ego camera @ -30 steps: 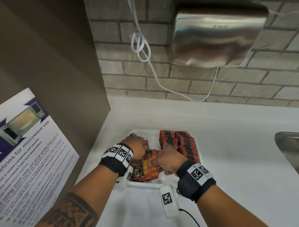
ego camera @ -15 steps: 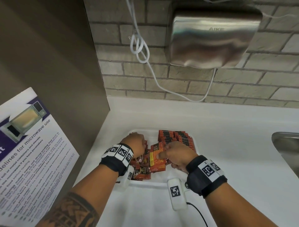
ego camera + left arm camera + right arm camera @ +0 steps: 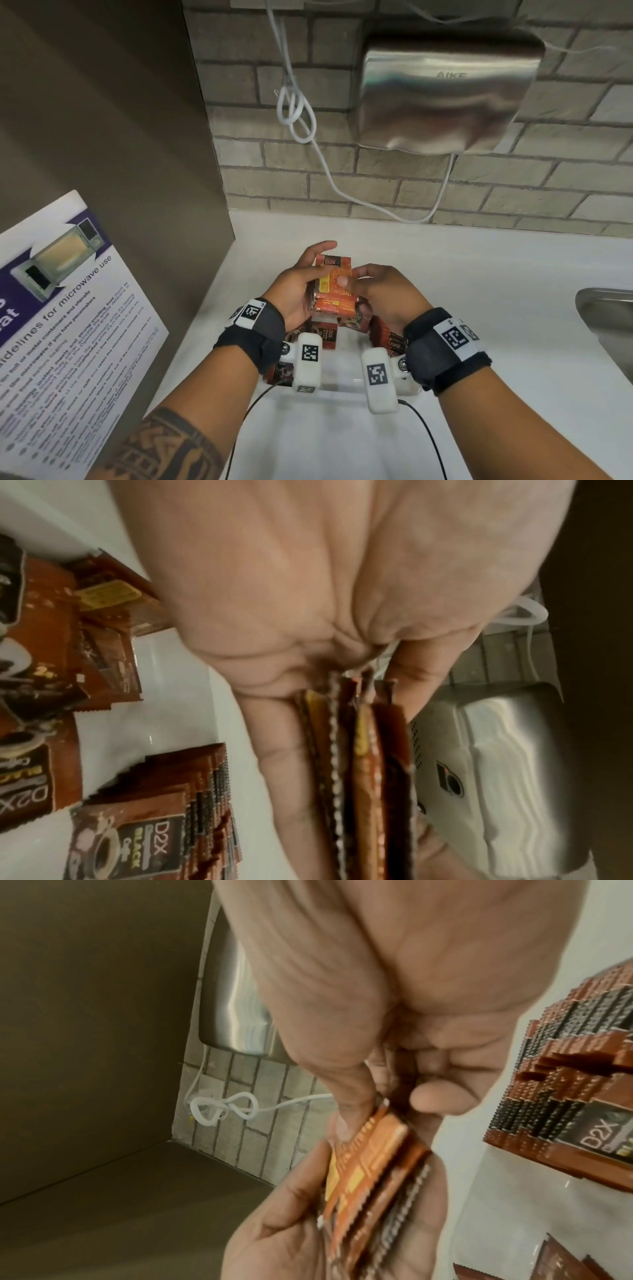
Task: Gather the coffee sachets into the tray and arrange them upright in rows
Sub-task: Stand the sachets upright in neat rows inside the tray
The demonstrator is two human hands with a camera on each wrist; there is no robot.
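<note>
Both hands hold a small bundle of orange-brown coffee sachets [image 3: 334,287] above the white tray [image 3: 342,385]. My left hand [image 3: 308,274] cups the bundle from the left, fingers curled behind it. My right hand [image 3: 356,279] pinches it from the right, thumb on the front sachet. The left wrist view shows the bundle [image 3: 359,764] edge-on between palm and fingers. In the right wrist view the thumb presses the bundle [image 3: 369,1156]. Loose sachets [image 3: 329,337] lie in the tray under the hands. Upright rows of sachets [image 3: 205,804] [image 3: 565,1096] stand in the tray, hidden in the head view.
A steel hand dryer [image 3: 445,99] hangs on the brick wall with a looped white cable [image 3: 294,113]. A brown side panel [image 3: 120,154] with a microwave notice [image 3: 68,308] closes the left. A metal sink [image 3: 606,325] sits at the right on the white counter [image 3: 496,274].
Both hands have risen out of the tray with a bundle of sachets. The left hand has turned to cup the bundle; the right hand moved in against it.
</note>
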